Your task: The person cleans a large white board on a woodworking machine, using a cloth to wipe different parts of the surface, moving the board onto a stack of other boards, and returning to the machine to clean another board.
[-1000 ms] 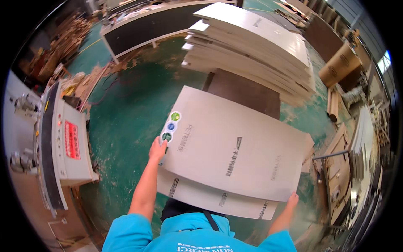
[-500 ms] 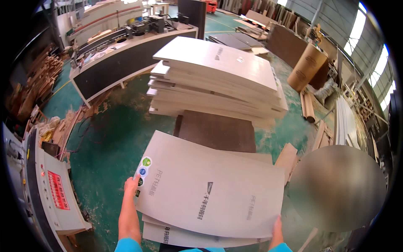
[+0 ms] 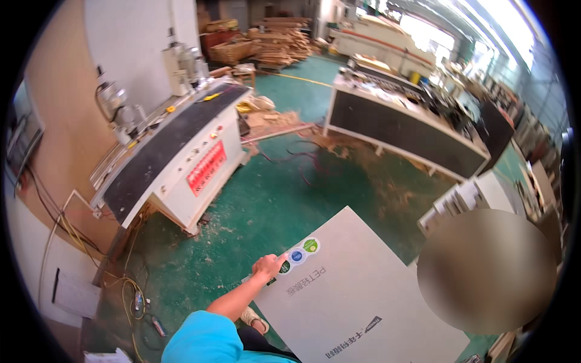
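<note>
My left hand (image 3: 269, 266) grips the left edge of a large light grey panel (image 3: 363, 284), its fingers closed over the rim. The panel has printed lettering and a row of round green and blue stickers close to that hand. It is held in front of my body above the green floor, turned at an angle. My right hand is out of view. A blurred round patch covers the right part of the panel.
A white machine with a black top (image 3: 175, 145) and a red sign stands at left. Cables and small bottles lie on the floor beside it. A long dark-fronted bench (image 3: 399, 124) stands ahead. A partly hidden panel stack (image 3: 469, 196) is at right.
The view has swung left, bringing the white machine nearer the middle and the stack to the right edge. The panel has turned with me. My right hand has left the view.
</note>
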`<act>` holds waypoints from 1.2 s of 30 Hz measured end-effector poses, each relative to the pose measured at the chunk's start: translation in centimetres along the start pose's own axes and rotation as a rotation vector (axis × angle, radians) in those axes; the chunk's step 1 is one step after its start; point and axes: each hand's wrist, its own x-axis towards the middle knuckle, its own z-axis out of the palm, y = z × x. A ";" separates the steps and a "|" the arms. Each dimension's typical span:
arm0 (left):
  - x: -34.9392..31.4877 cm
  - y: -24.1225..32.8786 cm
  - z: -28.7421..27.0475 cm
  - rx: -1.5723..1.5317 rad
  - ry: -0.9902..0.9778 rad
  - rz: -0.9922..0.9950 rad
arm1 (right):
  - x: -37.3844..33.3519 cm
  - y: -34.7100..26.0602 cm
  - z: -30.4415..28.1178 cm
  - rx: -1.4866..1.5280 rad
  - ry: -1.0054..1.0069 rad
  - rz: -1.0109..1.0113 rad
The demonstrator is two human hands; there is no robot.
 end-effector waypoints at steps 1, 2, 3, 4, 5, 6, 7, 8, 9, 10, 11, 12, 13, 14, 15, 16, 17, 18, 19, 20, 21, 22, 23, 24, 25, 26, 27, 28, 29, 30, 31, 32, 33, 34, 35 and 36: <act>1.3 -2.4 -3.4 -0.030 0.036 -0.016 | -1.5 -0.7 3.7 0.019 -0.047 -0.018; 2.8 -4.9 -6.3 -0.031 0.063 -0.014 | -2.4 -2.1 7.5 0.024 -0.099 -0.044; 2.9 -5.2 -10.8 -0.079 0.064 -0.050 | -3.3 -3.2 11.3 0.026 -0.145 -0.059; 3.9 -7.0 -13.4 -0.110 0.101 -0.064 | -4.4 -4.4 14.1 0.026 -0.185 -0.069; 4.8 -9.1 -16.4 -0.138 0.162 -0.082 | -5.4 -5.4 17.7 0.024 -0.245 -0.077; 5.7 -10.9 -19.3 -0.149 0.211 -0.112 | -6.4 -5.9 21.4 0.030 -0.300 -0.076; 6.6 -12.7 -22.1 -0.159 0.260 -0.141 | -7.5 -6.8 24.7 0.032 -0.350 -0.074; 7.6 -14.3 -24.7 -0.171 0.308 -0.162 | -8.7 -7.2 28.0 0.038 -0.393 -0.078; 8.5 -15.9 -27.4 -0.180 0.343 -0.191 | -9.5 -7.8 31.2 0.045 -0.433 -0.079; 10.1 -17.1 -29.2 -0.185 0.352 -0.198 | -10.2 -8.2 33.2 0.051 -0.443 -0.082; 12.0 -18.4 -30.8 -0.191 0.357 -0.205 | -10.6 -8.4 35.4 0.061 -0.450 -0.089; 12.4 -21.9 -32.7 -0.215 0.383 -0.264 | -11.6 -8.6 39.6 0.039 -0.512 -0.080; 13.0 -24.5 -34.2 -0.236 0.401 -0.300 | -12.1 -8.5 42.9 0.035 -0.558 -0.076; 13.9 -27.0 -35.4 -0.241 0.465 -0.366 | -12.6 -8.3 46.1 0.039 -0.595 -0.068; 14.6 -28.5 -36.8 -0.273 0.483 -0.404 | -12.9 -7.9 48.7 0.049 -0.618 -0.057; 15.2 -30.0 -38.1 -0.306 0.501 -0.442 | -12.9 -7.8 51.4 0.055 -0.644 -0.055; 15.6 -31.3 -39.2 -0.335 0.512 -0.483 | -12.8 -7.4 54.0 0.058 -0.672 -0.051; 16.3 -32.3 -40.7 -0.339 0.544 -0.510 | -12.7 -7.1 57.1 0.062 -0.705 -0.052; 16.8 -33.9 -41.9 -0.339 0.574 -0.558 | -12.7 -6.7 61.0 0.033 -0.743 -0.057; 17.4 -35.6 -42.8 -0.363 0.583 -0.613 | -13.4 -7.0 65.6 -0.027 -0.762 -0.073; 18.3 -37.0 -43.8 -0.380 0.613 -0.630 | -14.3 -7.4 71.5 -0.121 -0.759 -0.118; 19.3 -37.5 -44.6 -0.378 0.617 -0.685 | -16.1 -8.1 76.4 -0.221 -0.741 -0.155; 21.0 -37.5 -45.8 -0.381 0.632 -0.723 | -18.5 -9.8 83.1 -0.300 -0.726 -0.203; 22.8 -38.9 -46.5 -0.383 0.665 -0.750 | -20.1 -11.1 88.6 -0.381 -0.773 -0.255; 23.4 -40.8 -47.1 -0.410 0.687 -0.783 | -21.5 -12.4 94.2 -0.461 -0.819 -0.308; 24.7 -42.1 -47.5 -0.438 0.695 -0.799 | -22.7 -13.3 99.4 -0.533 -0.841 -0.310; 25.8 -42.6 -46.9 -0.477 0.692 -0.831 | -23.7 -14.4 104.3 -0.625 -0.864 -0.324; 26.5 -40.0 -48.6 -0.547 0.711 -0.760 | -24.7 -16.4 108.0 -0.754 -0.853 -0.397; 25.8 -46.1 -46.2 -0.535 0.838 -0.856 | -29.9 -17.7 114.1 -0.889 -0.925 -0.478; 26.8 -45.7 -46.2 -0.449 0.879 -0.878 | -33.1 -19.5 117.4 -1.005 -0.870 -0.602; 27.4 -46.7 -45.8 -0.490 0.890 -0.912 | -37.3 -21.2 121.0 -1.104 -0.830 -0.732; 27.6 -48.5 -45.2 -0.536 0.912 -0.948 | -40.8 -22.2 124.9 -1.115 -0.842 -0.774; 28.3 -50.3 -44.4 -0.558 0.950 -0.956 | -43.5 -22.8 128.6 -1.134 -0.843 -0.809; 29.4 -51.3 -43.7 -0.579 0.975 -0.974 | -46.0 -22.9 131.9 -1.148 -0.885 -0.819; 30.9 -51.1 -44.3 -0.576 0.964 -0.994 | -47.9 -23.0 135.0 -1.176 -0.912 -0.825; 31.6 -50.7 -45.2 -0.563 0.951 -1.025 | -50.4 -22.6 137.4 -1.176 -0.954 -0.858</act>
